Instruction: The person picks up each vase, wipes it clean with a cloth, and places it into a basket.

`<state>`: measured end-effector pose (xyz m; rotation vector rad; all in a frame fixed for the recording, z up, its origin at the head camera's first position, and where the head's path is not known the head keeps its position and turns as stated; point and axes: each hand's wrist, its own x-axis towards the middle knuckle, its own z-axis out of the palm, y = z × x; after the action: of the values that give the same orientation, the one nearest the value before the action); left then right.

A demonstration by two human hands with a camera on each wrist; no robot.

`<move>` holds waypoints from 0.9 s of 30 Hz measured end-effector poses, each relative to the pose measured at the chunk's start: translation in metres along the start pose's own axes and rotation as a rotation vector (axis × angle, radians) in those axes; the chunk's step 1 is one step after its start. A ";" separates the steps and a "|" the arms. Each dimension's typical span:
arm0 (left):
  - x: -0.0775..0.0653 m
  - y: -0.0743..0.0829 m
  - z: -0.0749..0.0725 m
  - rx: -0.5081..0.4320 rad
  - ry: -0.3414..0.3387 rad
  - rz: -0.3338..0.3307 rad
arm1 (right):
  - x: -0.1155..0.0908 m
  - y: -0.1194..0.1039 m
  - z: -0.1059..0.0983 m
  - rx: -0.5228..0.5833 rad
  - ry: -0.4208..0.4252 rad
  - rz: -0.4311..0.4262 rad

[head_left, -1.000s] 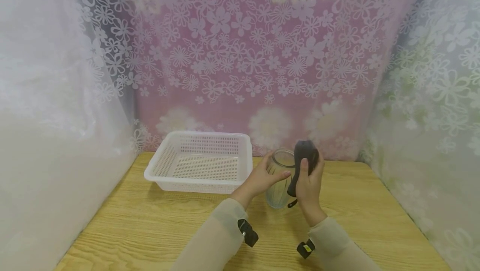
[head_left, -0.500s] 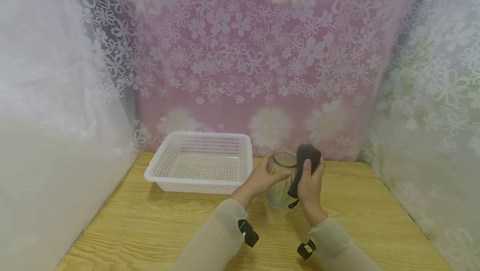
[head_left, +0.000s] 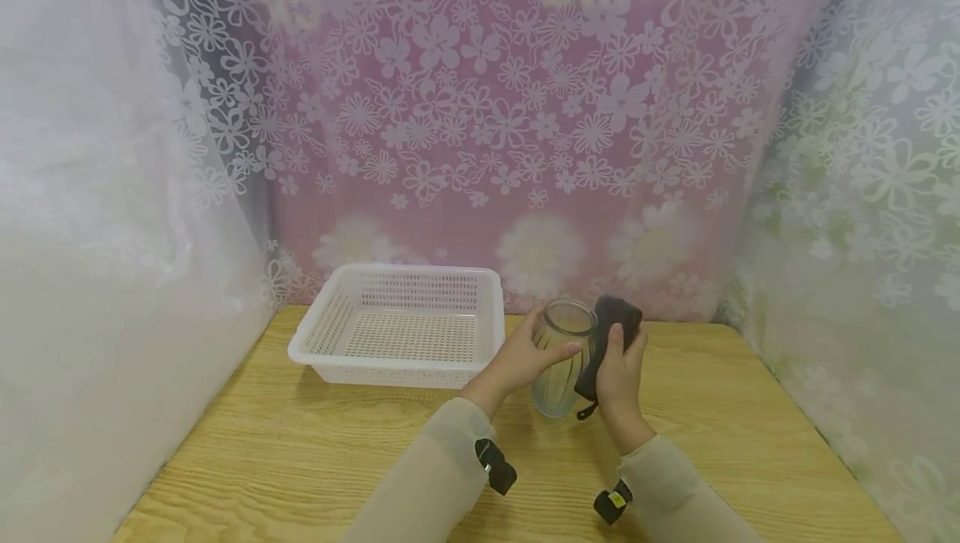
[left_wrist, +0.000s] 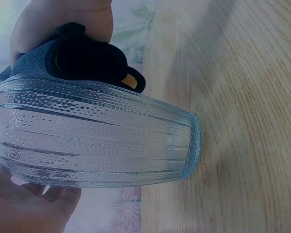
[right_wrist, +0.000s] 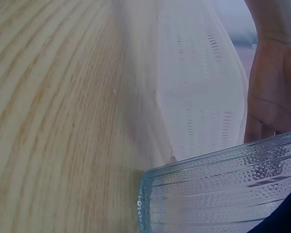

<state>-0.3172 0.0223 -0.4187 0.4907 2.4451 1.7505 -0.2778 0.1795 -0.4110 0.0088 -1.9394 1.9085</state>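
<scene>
In the head view my left hand grips the left side of a ribbed clear glass jar, thumb across its front. The jar is upright, its round mouth uncovered; its base appears to meet the table. My right hand holds a folded dark cloth against the jar's right side, thumb on the near face. From the cloth's lower end hangs a small loop, showing an orange patch in the left wrist view. Most of my right fingers are hidden behind the cloth.
A white perforated plastic basket stands left of the jar, close to my left hand. Beneath everything is a wood-grain table. A pink flowered curtain closes off the back, and pale sheets hang along both sides.
My right hand has tilted the dark cloth and brought its top slightly lower and to the right along the jar's side. My left hand and the jar have stayed nearly still.
</scene>
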 end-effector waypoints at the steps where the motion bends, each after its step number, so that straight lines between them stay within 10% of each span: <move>1: 0.000 0.000 0.000 -0.001 -0.001 -0.001 | 0.000 0.000 0.000 0.004 -0.004 0.013; 27: -0.001 0.001 -0.001 0.028 0.000 -0.004 | 0.012 0.060 -0.006 0.046 -0.003 0.242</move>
<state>-0.3165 0.0214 -0.4171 0.4888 2.4720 1.7165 -0.3050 0.1920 -0.4647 -0.2194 -1.9742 2.1061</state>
